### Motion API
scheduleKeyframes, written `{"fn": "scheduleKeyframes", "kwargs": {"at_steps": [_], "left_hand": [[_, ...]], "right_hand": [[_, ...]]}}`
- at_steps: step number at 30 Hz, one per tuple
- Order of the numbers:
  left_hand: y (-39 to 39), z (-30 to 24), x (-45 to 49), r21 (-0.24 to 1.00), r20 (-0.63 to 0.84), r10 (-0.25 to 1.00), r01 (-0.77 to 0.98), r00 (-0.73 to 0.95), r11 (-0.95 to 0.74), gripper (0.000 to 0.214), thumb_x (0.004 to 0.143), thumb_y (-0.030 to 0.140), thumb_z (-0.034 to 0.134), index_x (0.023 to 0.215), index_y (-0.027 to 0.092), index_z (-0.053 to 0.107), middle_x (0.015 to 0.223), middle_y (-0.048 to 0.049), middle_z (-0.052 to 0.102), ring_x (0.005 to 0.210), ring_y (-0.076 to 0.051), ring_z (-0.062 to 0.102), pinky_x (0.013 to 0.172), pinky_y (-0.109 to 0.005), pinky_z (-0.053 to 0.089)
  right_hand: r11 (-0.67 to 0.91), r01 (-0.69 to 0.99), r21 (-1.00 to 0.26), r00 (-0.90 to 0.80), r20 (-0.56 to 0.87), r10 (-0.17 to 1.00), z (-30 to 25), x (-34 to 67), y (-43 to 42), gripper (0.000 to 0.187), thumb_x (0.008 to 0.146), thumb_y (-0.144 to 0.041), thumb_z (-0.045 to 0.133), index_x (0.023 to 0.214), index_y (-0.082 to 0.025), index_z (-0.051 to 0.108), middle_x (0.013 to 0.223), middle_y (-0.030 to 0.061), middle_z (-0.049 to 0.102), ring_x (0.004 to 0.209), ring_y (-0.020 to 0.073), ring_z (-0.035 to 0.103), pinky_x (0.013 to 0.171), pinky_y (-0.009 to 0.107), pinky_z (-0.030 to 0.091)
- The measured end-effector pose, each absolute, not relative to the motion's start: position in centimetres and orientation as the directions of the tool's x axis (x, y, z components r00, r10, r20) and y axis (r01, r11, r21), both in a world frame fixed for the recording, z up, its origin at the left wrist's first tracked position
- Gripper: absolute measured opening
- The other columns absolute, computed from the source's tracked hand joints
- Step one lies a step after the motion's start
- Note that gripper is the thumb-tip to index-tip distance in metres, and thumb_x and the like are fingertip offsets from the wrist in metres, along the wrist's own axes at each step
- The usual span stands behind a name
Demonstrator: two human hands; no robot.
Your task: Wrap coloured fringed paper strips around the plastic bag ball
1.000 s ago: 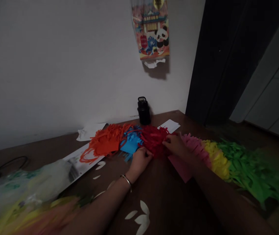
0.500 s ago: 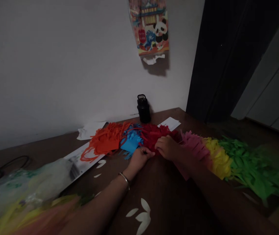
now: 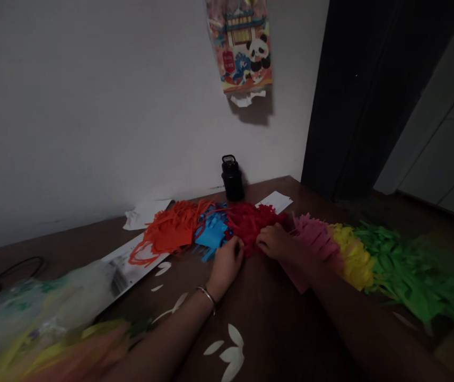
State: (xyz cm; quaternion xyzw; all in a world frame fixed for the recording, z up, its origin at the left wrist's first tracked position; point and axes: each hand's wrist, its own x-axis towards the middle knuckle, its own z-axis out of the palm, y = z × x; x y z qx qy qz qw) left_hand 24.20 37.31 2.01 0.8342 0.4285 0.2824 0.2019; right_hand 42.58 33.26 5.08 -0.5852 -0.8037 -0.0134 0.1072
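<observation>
Red fringed tissue paper [image 3: 251, 217] lies in a fluffy heap on the dark table. At its near left edge my left hand [image 3: 228, 261], with a bangle on the wrist, is closed, its fingertips pinching the red paper. Just to the right, my right hand [image 3: 278, 242] has its fingers curled onto the same paper. Blue fringed paper [image 3: 212, 232] and orange fringed paper [image 3: 175, 228] sit left of the red. Pink fringed paper [image 3: 317, 239] is beside my right forearm, partly covered by it. What lies under my fingertips is hidden.
Yellow fringed paper [image 3: 352, 257] and green fringed paper [image 3: 406, 276] continue to the right. A black bottle [image 3: 233, 180] stands by the wall. Clear plastic bags [image 3: 63, 297] and a printed sheet [image 3: 137, 268] lie on the left. A panda-printed tissue pack [image 3: 243, 58] hangs on the wall.
My left hand's fingers have curled in at the red paper's edge, where they were stretched toward the right hand. The right hand stays nearly in place. The view has shifted slightly.
</observation>
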Motion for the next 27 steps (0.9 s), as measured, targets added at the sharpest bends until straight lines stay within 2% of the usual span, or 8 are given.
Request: {"fn": "scheduleKeyframes", "kwargs": {"at_steps": [4,7,10,12,18,22,27], "left_hand": [[36.4,2.7,24.4,0.404,0.315,0.763,0.648,0.564,-0.645,0.019,0.082,0.011,0.05,0.085,0.021,0.066,0.09,-0.0053,0.065,0.089,-0.022,0.058,0.084,-0.035,0.037],[36.0,2.9,24.7,0.299,0.321,0.752,0.691,0.576,-0.658,0.016,0.084,0.018,0.053,0.087,0.019,0.07,0.093,-0.0095,0.064,0.094,-0.027,0.057,0.085,-0.04,0.035],[35.7,3.0,25.1,0.232,0.326,0.745,0.714,0.582,-0.66,0.017,0.086,0.025,0.056,0.087,0.017,0.071,0.098,-0.0128,0.064,0.099,-0.03,0.055,0.086,-0.043,0.034],[35.7,3.0,25.3,0.21,0.327,0.737,0.715,0.591,-0.666,0.018,0.087,0.023,0.055,0.086,0.017,0.072,0.101,-0.0133,0.065,0.101,-0.031,0.054,0.086,-0.043,0.034],[36.3,2.5,25.7,0.25,0.34,0.764,0.73,0.549,-0.636,0.022,0.089,0.017,0.05,0.083,0.015,0.07,0.098,-0.0115,0.065,0.095,-0.025,0.058,0.082,-0.039,0.036],[37.3,1.8,25.6,0.326,0.332,0.796,0.731,0.505,-0.6,0.017,0.087,0.018,0.055,0.075,0.016,0.066,0.086,-0.0067,0.064,0.082,-0.019,0.06,0.074,-0.031,0.04],[37.7,1.7,25.3,0.373,0.317,0.816,0.727,0.483,-0.576,0.008,0.086,0.02,0.059,0.079,0.017,0.064,0.086,-0.0041,0.064,0.077,-0.016,0.061,0.07,-0.027,0.042]], "right_hand": [[0.308,0.945,-0.106,-0.288,0.174,0.942,5.1,42.4,33.2,0.019,0.091,-0.022,0.05,0.091,-0.018,0.069,0.097,0.0059,0.068,0.094,0.019,0.059,0.075,0.032,0.029],[0.304,0.946,-0.11,-0.283,0.168,0.944,5.1,42.4,33.2,0.019,0.091,-0.023,0.051,0.093,-0.018,0.069,0.098,0.0065,0.068,0.094,0.0197,0.059,0.076,0.032,0.03],[0.302,0.947,-0.111,-0.282,0.165,0.945,5.0,42.3,33.2,0.019,0.091,-0.024,0.051,0.093,-0.018,0.068,0.098,0.0069,0.068,0.095,0.0205,0.059,0.077,0.032,0.03],[0.303,0.947,-0.111,-0.284,0.161,0.945,5.0,42.3,33.2,0.018,0.09,-0.024,0.052,0.094,-0.018,0.068,0.099,0.007,0.068,0.096,0.0209,0.059,0.077,0.032,0.031],[0.309,0.944,-0.116,-0.289,0.161,0.944,5.0,42.2,33.2,0.019,0.09,-0.025,0.051,0.094,-0.02,0.069,0.098,0.0059,0.068,0.097,0.0208,0.06,0.078,0.033,0.031],[0.311,0.942,-0.123,-0.29,0.162,0.943,5.1,42.3,33.2,0.02,0.09,-0.025,0.051,0.094,-0.02,0.069,0.098,0.0061,0.069,0.097,0.0207,0.06,0.078,0.033,0.031],[0.302,0.944,-0.132,-0.281,0.157,0.947,5.1,42.4,33.2,0.02,0.09,-0.024,0.051,0.094,-0.02,0.069,0.098,0.0063,0.069,0.097,0.021,0.06,0.078,0.033,0.031]]}}
